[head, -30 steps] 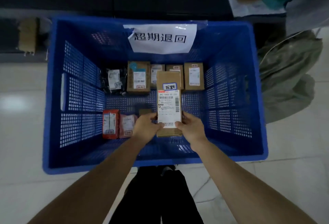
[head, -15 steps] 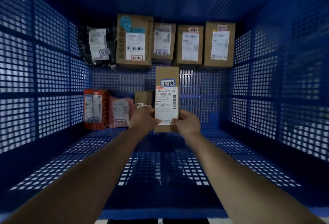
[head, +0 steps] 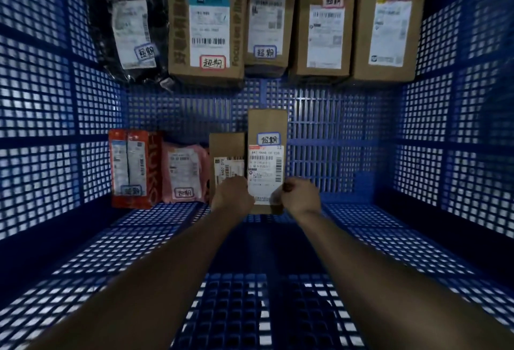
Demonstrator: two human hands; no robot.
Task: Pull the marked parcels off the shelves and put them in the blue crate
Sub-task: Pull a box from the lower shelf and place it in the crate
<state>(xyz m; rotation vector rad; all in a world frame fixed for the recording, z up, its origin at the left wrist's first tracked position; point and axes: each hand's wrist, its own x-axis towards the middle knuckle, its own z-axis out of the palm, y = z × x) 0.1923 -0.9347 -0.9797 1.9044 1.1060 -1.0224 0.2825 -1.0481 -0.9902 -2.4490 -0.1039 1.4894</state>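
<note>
I look deep into the blue crate, both arms reaching down inside it. A narrow brown parcel with a white shipping label and a blue-edged handwritten sticker lies low over the crate's bottom. My left hand grips its lower left edge and my right hand its lower right edge. The parcel sits right beside a small brown box on its left.
An orange packet and a pink packet lie left of the small box. Along the far wall lie a black bag and several brown boxes. Bare mesh floor lies to the right.
The view has dropped from above the crate to deep inside it. Both hands have lowered the narrow parcel to the crate bottom beside the small brown box.
</note>
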